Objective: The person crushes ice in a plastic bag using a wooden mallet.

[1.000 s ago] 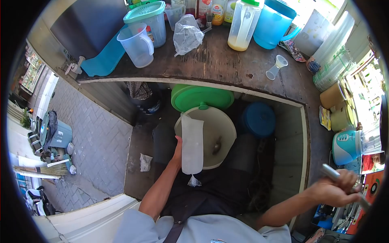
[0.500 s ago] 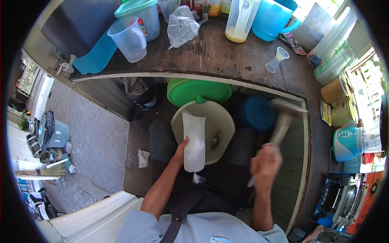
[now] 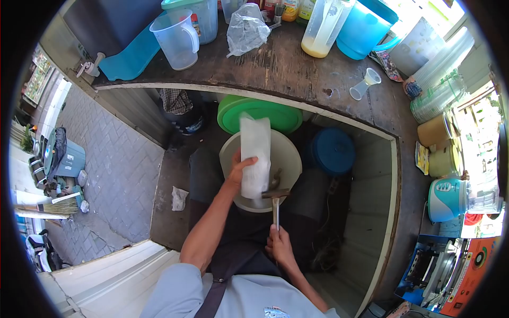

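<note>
My left hand [image 3: 237, 170] grips a long bag of ice [image 3: 255, 155] and holds it upright over a cream basin [image 3: 288, 153]. My right hand [image 3: 279, 245] grasps the handle of a hammer [image 3: 275, 200]. The hammer's head meets the lower end of the ice bag, just above the basin's near rim. A green lid [image 3: 283, 117] lies behind the basin.
A blue lidded bucket [image 3: 333, 151] sits to the right of the basin. The wooden counter [image 3: 281, 69] above carries clear jugs [image 3: 177, 33], a blue pitcher [image 3: 368, 26], a plastic bag [image 3: 246, 27], a small funnel [image 3: 365, 83] and stacked cups [image 3: 440, 79]. Brick paving [image 3: 116, 169] lies to the left.
My right hand swung the hammer from far right, overhead, down onto the bottom of the ice bag. My left hand raised the bag higher over the basin.
</note>
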A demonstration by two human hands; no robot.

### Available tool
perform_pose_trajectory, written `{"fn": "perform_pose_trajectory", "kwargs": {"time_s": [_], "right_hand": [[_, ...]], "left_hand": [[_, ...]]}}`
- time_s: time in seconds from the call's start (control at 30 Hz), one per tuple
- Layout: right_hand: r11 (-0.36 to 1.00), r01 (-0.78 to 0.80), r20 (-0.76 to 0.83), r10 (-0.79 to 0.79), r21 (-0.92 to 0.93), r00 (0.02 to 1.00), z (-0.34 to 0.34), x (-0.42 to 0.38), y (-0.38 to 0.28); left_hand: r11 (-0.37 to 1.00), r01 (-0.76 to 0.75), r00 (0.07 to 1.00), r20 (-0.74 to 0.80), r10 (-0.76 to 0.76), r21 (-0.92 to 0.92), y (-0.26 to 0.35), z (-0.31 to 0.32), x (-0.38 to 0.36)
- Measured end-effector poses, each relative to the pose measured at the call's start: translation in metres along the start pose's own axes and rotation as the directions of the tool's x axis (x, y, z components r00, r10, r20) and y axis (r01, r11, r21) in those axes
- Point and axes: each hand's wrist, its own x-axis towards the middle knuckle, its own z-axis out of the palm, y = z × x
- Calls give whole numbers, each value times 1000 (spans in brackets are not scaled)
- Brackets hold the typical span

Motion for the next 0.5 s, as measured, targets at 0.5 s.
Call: {"fn": "perform_pose_trajectory", "kwargs": {"time_s": [0.5], "right_hand": [[-226, 973, -456, -872, 51, -179, -71, -144, -242]], "left_hand": [[912, 373, 924, 158, -348, -171, -17, 0, -56]]}}
